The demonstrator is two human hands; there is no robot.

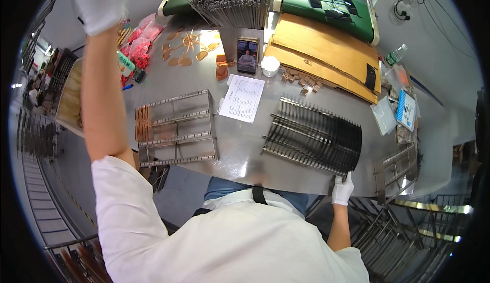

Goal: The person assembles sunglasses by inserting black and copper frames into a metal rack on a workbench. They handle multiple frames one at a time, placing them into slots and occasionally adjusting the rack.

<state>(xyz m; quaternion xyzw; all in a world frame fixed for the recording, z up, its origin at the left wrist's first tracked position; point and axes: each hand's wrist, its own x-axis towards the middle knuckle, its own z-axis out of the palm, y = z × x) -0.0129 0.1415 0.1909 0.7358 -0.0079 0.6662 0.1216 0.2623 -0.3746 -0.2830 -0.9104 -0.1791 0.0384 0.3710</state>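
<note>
My left hand (102, 0), in a white glove, is raised at the upper left. Its fingers are smeared and partly cut off by the frame's top edge. At the table's near right, my right hand (343, 188), also gloved, is closed at the near right corner of a metal slotted rack (270, 130). Many thin black curved blades (347, 142) stand side by side in that rack, packed closest at its right end. To the left lies a second slotted rack (176, 140), with a few copper-coloured blades (143, 122) in its left end.
A written sheet (242, 98), a phone (247, 56) and a white cup (270, 65) lie mid-table. Copper-coloured parts (189, 40) lie far left, flat cardboard (321, 53) far right. Green conveyors (326, 7) stand behind. Another slotted rack (398, 168) leans at the right edge.
</note>
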